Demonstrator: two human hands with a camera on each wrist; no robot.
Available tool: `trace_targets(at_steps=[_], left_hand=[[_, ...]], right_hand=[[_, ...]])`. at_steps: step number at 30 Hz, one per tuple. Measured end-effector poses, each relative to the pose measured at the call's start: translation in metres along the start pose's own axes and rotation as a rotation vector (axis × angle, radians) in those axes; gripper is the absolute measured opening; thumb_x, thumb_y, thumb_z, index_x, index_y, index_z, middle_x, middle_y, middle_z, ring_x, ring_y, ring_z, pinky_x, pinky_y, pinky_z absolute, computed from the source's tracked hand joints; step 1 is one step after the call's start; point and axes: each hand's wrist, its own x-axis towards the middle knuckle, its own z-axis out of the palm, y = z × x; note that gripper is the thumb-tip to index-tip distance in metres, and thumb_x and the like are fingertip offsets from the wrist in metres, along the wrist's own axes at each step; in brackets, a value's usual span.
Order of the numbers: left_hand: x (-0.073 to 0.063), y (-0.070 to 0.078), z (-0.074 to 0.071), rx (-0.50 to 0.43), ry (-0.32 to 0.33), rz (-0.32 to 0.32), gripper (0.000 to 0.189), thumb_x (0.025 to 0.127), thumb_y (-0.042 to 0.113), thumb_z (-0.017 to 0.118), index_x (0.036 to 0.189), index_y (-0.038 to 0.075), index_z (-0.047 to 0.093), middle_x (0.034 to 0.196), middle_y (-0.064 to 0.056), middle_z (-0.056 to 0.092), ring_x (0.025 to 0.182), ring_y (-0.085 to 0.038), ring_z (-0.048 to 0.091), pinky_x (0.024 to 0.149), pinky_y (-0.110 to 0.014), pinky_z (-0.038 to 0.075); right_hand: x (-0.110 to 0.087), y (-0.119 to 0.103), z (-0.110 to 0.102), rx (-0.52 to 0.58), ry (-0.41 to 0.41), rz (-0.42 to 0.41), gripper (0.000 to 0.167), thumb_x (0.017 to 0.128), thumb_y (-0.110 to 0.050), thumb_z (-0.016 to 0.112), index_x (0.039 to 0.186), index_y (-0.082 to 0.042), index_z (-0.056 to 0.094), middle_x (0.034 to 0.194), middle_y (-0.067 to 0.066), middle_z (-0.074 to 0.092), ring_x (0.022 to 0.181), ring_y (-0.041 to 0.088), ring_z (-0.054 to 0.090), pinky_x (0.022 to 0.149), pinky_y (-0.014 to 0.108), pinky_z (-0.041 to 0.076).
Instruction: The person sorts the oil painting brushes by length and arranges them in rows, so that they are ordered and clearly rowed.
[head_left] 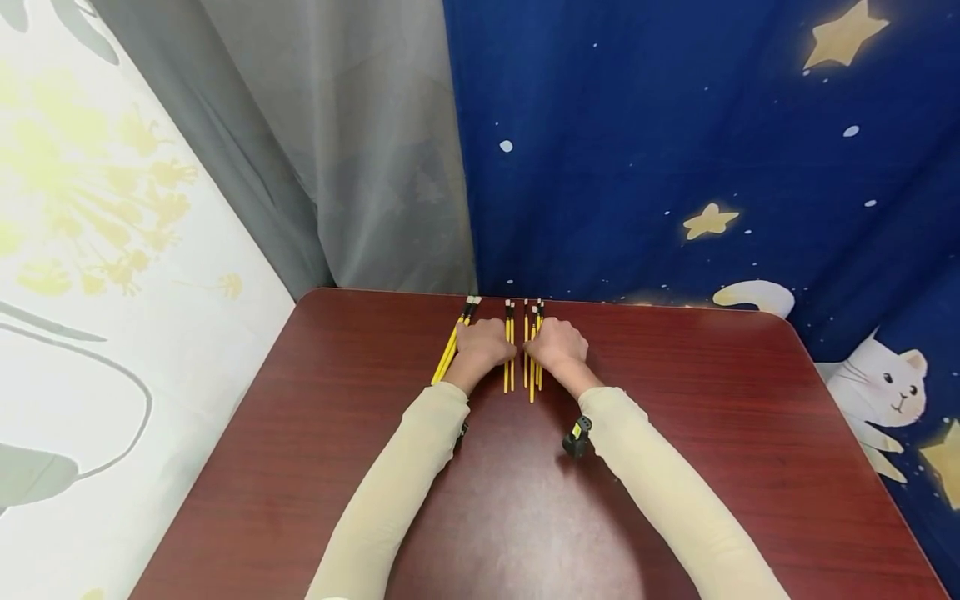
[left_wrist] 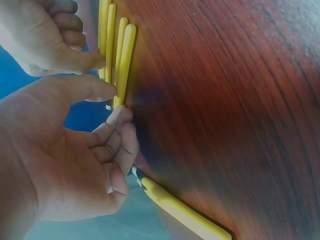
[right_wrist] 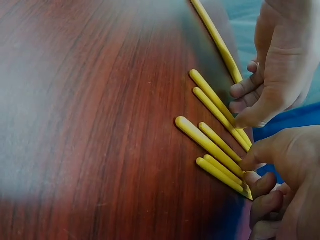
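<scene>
Thin paintbrushes with yellow handles, black collars and pale tips lie at the table's far edge in three groups. In the head view, my left hand (head_left: 486,342) is over the middle pair of paintbrushes (head_left: 507,377), thumb and forefinger pinching about their handles. My right hand (head_left: 558,342) pinches at the right group of paintbrushes (head_left: 532,385), its other fingers curled. Left of my left hand, slanted paintbrushes (head_left: 447,357) lie apart. The left wrist view shows the left thumb against a yellow handle (left_wrist: 128,50). Handle ends (right_wrist: 192,135) fan out toward me in the right wrist view.
The dark red wooden table (head_left: 517,517) ends just beyond the brush tips. Behind it hang a grey curtain (head_left: 390,167) and a blue curtain with stars (head_left: 637,150). A pale patterned cloth (head_left: 97,375) hangs at the left. A small black wrist camera (head_left: 577,437) sits below the right sleeve.
</scene>
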Motion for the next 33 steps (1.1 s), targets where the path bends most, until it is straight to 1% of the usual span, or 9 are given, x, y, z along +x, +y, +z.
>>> trace_targets(at_steps=[3,8,13,18,22,25,28,30,33], left_hand=[[0.000,0.002,-0.001,0.009,0.004,-0.007,0.024,0.094,0.040,0.070,0.100,0.016,0.073,0.105,-0.006,0.076,0.101,-0.028,0.071,0.119,-0.056,0.035],[0.000,0.004,-0.002,0.021,0.014,-0.004,0.026,0.094,0.042,0.070,0.100,0.017,0.074,0.106,-0.005,0.077,0.100,-0.028,0.071,0.116,-0.055,0.037],[0.003,0.004,-0.002,0.026,-0.015,-0.009,0.028,0.095,0.043,0.068,0.102,0.017,0.075,0.110,-0.006,0.077,0.103,-0.030,0.071,0.117,-0.055,0.036],[0.007,0.005,-0.002,0.025,-0.047,-0.020,0.025,0.096,0.040,0.067,0.101,0.017,0.075,0.110,-0.007,0.077,0.103,-0.031,0.071,0.118,-0.056,0.036],[0.005,0.004,-0.002,0.040,-0.030,-0.017,0.025,0.096,0.041,0.067,0.102,0.017,0.074,0.108,-0.006,0.076,0.100,-0.030,0.070,0.115,-0.054,0.040],[0.001,0.002,-0.002,0.046,0.004,-0.007,0.027,0.096,0.042,0.067,0.102,0.017,0.074,0.107,-0.006,0.076,0.098,-0.030,0.071,0.111,-0.053,0.043],[0.000,-0.002,-0.003,0.025,0.021,0.005,0.026,0.096,0.042,0.068,0.095,0.016,0.073,0.101,-0.006,0.076,0.092,-0.029,0.070,0.104,-0.052,0.050],[0.000,-0.006,-0.004,-0.006,0.030,0.015,0.026,0.095,0.041,0.069,0.089,0.016,0.072,0.093,-0.006,0.075,0.085,-0.028,0.070,0.094,-0.049,0.056],[0.001,-0.011,-0.006,-0.048,0.035,0.017,0.029,0.096,0.042,0.069,0.081,0.017,0.070,0.085,-0.005,0.072,0.077,-0.025,0.068,0.078,-0.045,0.059]], right_hand=[[0.001,-0.002,-0.001,-0.010,0.003,-0.004,0.028,0.084,-0.039,0.076,0.081,-0.012,0.069,0.086,0.012,0.073,0.080,0.032,0.070,0.073,0.050,0.058],[0.001,-0.005,-0.004,-0.035,0.026,-0.021,0.027,0.085,-0.038,0.074,0.080,-0.012,0.067,0.086,0.013,0.073,0.078,0.033,0.069,0.070,0.050,0.057],[0.002,-0.009,-0.007,-0.069,0.038,-0.037,0.021,0.086,-0.032,0.072,0.081,-0.012,0.067,0.091,0.015,0.075,0.080,0.034,0.070,0.069,0.052,0.057],[0.002,-0.015,-0.008,-0.121,0.025,-0.030,0.019,0.087,-0.030,0.072,0.083,-0.012,0.069,0.093,0.015,0.075,0.080,0.033,0.070,0.070,0.052,0.057],[0.002,-0.016,-0.008,-0.139,0.020,-0.022,0.019,0.087,-0.030,0.072,0.083,-0.012,0.069,0.092,0.014,0.074,0.078,0.032,0.070,0.069,0.051,0.057],[0.002,-0.014,-0.007,-0.124,0.012,-0.024,0.020,0.086,-0.031,0.072,0.082,-0.012,0.070,0.091,0.014,0.074,0.077,0.032,0.070,0.067,0.050,0.057],[0.004,-0.009,-0.007,-0.085,-0.008,-0.020,0.024,0.085,-0.036,0.072,0.084,-0.012,0.069,0.091,0.014,0.074,0.079,0.033,0.070,0.070,0.051,0.058],[0.006,-0.005,-0.008,-0.052,-0.021,-0.006,0.029,0.086,-0.041,0.073,0.085,-0.012,0.069,0.092,0.014,0.074,0.081,0.033,0.070,0.072,0.051,0.058],[0.008,0.003,-0.010,0.007,-0.042,0.022,0.034,0.086,-0.046,0.075,0.086,-0.012,0.069,0.091,0.013,0.073,0.082,0.033,0.070,0.072,0.050,0.057]])
